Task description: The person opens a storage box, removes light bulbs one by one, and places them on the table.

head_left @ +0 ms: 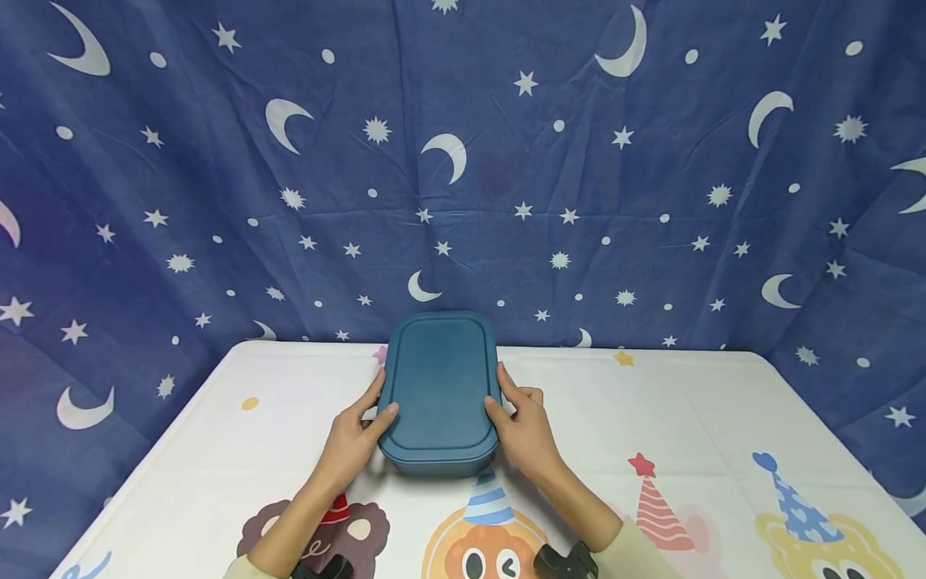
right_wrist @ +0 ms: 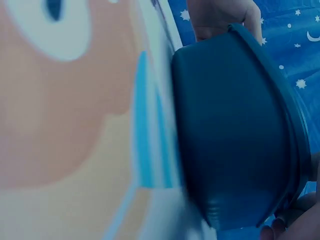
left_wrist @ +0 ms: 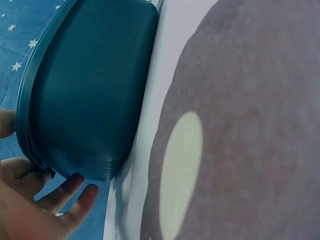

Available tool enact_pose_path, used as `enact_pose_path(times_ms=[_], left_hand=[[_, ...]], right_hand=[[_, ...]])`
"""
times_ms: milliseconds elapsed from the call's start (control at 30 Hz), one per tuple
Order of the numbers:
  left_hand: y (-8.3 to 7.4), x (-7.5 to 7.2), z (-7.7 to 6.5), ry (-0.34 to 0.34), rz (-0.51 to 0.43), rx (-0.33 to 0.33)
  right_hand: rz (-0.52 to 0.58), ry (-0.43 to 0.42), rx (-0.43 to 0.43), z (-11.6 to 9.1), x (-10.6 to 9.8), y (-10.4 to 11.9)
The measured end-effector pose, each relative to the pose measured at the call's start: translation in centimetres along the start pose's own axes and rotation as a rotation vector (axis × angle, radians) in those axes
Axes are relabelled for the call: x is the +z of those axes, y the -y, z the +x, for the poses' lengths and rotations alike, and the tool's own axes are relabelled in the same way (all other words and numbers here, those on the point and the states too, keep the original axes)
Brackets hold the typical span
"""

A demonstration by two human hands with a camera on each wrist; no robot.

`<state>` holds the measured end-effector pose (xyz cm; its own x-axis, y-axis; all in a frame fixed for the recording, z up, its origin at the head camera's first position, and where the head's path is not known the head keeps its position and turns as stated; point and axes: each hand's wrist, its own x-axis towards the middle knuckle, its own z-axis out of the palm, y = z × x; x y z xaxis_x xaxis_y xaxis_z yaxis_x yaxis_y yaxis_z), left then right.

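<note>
A dark teal rectangular box [head_left: 440, 386] with rounded corners and a fitted lid is near the back middle of the table, its short side facing me. My left hand [head_left: 350, 441] grips its left side, thumb over the lid's edge and fingers along the side. On the opposite side my right hand [head_left: 528, 434] holds it the same way, thumb on the lid's rim. The left wrist view has the box's smooth side wall [left_wrist: 95, 90] close to the white cloth. What the box contains is hidden under the lid.
A white tablecloth [head_left: 289, 458] printed with cartoon animals and party hats covers the table. Behind the back edge hangs a dark blue curtain [head_left: 499, 177] with moons and stars. Cream sleeves [head_left: 637, 555] and dark wrist cameras [head_left: 567, 561] show at the bottom.
</note>
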<state>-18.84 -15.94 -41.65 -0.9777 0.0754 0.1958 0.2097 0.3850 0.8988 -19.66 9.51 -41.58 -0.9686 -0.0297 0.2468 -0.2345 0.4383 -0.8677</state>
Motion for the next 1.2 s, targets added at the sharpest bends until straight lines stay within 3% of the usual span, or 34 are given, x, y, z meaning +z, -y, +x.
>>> enact_pose_path(times_ms=[233, 433, 833, 1200], left_hand=[[-0.4, 0.0, 0.2, -0.044, 0.041, 0.0], [-0.9, -0.4, 0.2, -0.078, 0.073, 0.001], [-2.9, -2.4, 0.5, -0.153, 0.112, 0.034], [-2.6, -4.1, 0.0, -0.19, 0.023, -0.033]], right_hand=[[-0.027, -0.051, -0.044, 0.3, 0.1, 1.3], [-0.059, -0.034, -0.037, 0.7, 0.3, 2.2], [0.061, 0.036, -0.053, 0.8, 1.2, 3.8], [0.09, 0.065, -0.016, 1.4, 2.6, 5.5]])
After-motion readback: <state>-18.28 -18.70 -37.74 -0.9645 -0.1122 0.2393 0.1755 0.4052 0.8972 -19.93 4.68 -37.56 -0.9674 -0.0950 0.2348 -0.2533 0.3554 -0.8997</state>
